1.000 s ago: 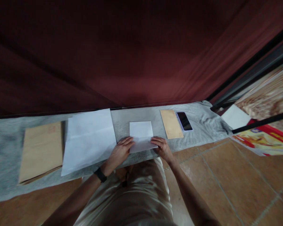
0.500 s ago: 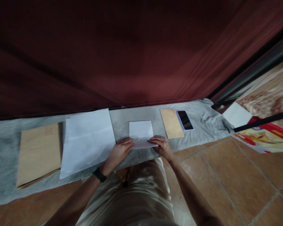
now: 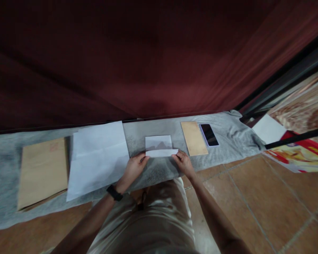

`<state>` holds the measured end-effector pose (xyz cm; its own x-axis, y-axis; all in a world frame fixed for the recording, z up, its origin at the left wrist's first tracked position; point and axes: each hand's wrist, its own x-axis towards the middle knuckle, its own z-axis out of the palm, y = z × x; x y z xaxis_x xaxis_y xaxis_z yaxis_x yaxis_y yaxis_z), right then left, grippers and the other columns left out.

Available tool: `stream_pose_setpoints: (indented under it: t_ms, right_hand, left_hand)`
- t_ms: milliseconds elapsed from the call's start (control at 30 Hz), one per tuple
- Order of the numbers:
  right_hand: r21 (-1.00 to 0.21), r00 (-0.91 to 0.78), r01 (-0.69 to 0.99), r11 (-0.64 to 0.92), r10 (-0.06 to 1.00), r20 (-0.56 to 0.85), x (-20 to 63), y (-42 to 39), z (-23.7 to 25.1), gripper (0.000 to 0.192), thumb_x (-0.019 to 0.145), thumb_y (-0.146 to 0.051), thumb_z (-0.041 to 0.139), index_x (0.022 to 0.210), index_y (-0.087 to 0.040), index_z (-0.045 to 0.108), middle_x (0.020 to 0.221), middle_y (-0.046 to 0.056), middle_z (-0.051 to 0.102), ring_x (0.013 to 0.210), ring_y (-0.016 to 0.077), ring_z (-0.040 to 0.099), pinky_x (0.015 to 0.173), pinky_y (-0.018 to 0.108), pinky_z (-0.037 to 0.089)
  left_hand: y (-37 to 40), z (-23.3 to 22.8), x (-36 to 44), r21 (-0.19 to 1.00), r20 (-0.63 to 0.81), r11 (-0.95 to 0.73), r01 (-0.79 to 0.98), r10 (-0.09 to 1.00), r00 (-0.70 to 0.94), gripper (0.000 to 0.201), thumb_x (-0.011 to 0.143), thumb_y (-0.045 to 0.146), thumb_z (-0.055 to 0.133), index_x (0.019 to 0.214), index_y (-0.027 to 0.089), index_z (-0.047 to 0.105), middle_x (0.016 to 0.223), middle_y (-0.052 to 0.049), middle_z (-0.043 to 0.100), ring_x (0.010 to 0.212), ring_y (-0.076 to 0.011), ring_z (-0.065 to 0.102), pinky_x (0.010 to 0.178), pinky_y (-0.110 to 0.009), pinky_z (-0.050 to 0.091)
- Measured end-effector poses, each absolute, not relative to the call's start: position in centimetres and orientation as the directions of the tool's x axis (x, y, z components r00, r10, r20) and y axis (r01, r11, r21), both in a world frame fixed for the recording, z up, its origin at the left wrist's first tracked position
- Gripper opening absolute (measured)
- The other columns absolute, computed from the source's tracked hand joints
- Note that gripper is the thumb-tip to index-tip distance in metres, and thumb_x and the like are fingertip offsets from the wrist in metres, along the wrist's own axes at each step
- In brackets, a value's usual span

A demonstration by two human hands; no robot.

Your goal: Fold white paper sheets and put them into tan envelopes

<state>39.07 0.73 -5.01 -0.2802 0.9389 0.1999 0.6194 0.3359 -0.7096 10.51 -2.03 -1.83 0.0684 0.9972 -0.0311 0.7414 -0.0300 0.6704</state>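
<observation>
Grey felt-like cloth (image 3: 228,135) over low surface, dark red curtain (image 3: 148,60) behind, terracotta floor tiles (image 3: 254,197) at 4 o'clock. White sheet (image 3: 159,146) at centre — near edge folded up, pinched by left hand (image 3: 132,168) and right hand (image 3: 184,164) (fingertips closed on corners). Smooth tan envelope (image 3: 194,138), glossy phone (image 3: 209,134) at 2 o'clock.

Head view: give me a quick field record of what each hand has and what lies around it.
left hand: grip on the left end of the white sheet, near edge lifted and folding over
right hand: grip on the sheet's right end
surface: grey cloth
left of sheet: large white paper, big brown envelope
right of sheet: small brown envelope, phone beside it
</observation>
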Motion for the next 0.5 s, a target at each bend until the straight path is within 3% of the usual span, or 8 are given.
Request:
stream_pose_setpoints:
  t_ms: [267,500]
  right_hand:
    - [-0.756,-0.207,0.603,0.255,0.965,0.16,38.4,1.4,-4.8,0.031,0.1,-0.042,0.051,0.082,-0.023,0.067,0.08,0.004,0.07,0.08,0.0211,0.066,0.077,0.032,0.05]
    - [-0.734,-0.087,0.665,0.14,0.99,0.11,37.3,2.1,-4.3,0.035,0.1,-0.049,0.047,0.09,-0.024,0.068,0.084,0.004,0.072,0.08,0.0206,0.066,0.072,0.029,0.049]
  left_hand:
    - [-1.3,-1.5,11.4,0.679,-0.091,0.076,0.73,0.996,-0.02,0.03,0.097,0.039,0.053,0.091,0.019,0.075,0.081,-0.004,0.076,0.069,-0.0165,0.065,0.064,-0.025,0.041]
    - [0.0,-1.0,12.2,0.589,-0.08,0.145,0.795,0.989,-0.121,0.026,0.099,0.036,0.053,0.095,0.02,0.073,0.084,-0.005,0.076,0.07,-0.0166,0.065,0.065,-0.026,0.04]
